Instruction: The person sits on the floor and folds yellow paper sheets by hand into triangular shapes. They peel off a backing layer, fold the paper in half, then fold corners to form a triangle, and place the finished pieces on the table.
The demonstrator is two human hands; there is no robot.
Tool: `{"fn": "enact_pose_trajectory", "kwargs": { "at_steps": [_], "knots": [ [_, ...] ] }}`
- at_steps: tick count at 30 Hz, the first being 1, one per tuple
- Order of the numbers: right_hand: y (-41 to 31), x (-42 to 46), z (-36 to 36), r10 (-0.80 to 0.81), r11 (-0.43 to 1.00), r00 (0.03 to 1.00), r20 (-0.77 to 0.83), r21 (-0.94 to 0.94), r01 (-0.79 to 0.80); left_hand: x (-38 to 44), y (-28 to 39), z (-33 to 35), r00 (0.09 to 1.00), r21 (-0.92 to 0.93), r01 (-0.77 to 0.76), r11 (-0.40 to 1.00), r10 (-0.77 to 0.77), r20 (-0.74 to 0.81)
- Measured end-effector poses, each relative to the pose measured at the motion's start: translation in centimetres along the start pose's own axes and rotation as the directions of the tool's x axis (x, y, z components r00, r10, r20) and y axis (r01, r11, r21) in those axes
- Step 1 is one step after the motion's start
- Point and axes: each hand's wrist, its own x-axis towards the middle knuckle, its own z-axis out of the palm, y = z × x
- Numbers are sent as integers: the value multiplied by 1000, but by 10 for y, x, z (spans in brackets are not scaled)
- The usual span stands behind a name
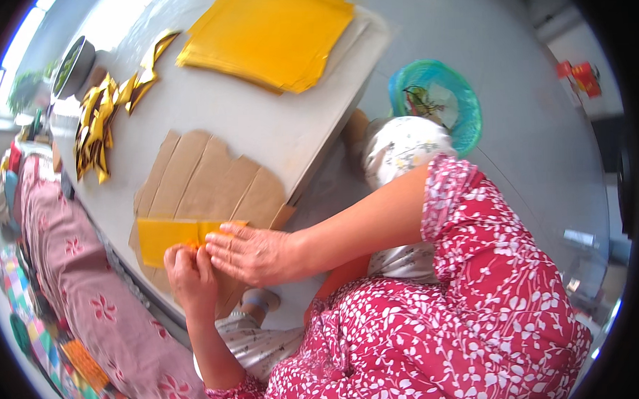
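Note:
A folded sheet of yellow paper [168, 240] lies on a piece of brown corrugated cardboard [192, 177] near the table's edge. My left hand [190, 272] pinches the paper's near edge with its fingers bent. Flat over the paper's right part lies my right hand [250, 254], fingers stretched and side by side, their tips close to the left hand. The paper beneath the hands is partly hidden. Farther back on the table is a stack of yellow paper sheets [271, 37]. Several folded shiny gold paper pieces [98, 123] lie in a heap at the left.
The grey table [232, 113] ends in an edge on the right. A blue-green basket [472, 115] with a plastic liner and scraps stands on the floor beyond it. A dark bowl [77, 68] sits at the back left. Pink floral fabric [84, 271] runs along the left side.

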Motion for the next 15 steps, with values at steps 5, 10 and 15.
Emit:
{"fn": "enact_pose_trajectory", "kwargs": {
  "at_steps": [5,10,15],
  "knots": [
    [-5,9,5,8,1000,995,102,-9,-7,-1,-7,-2,999,12,12,1000,-13,36],
    [-8,17,-8,68,995,964,258,52,-84,1,-1,-2,998,-43,14,999,-12,56],
    [-8,23,-14,64,995,932,358,47,-86,3,-3,-3,996,1,11,1000,-11,86]
  ]
}}
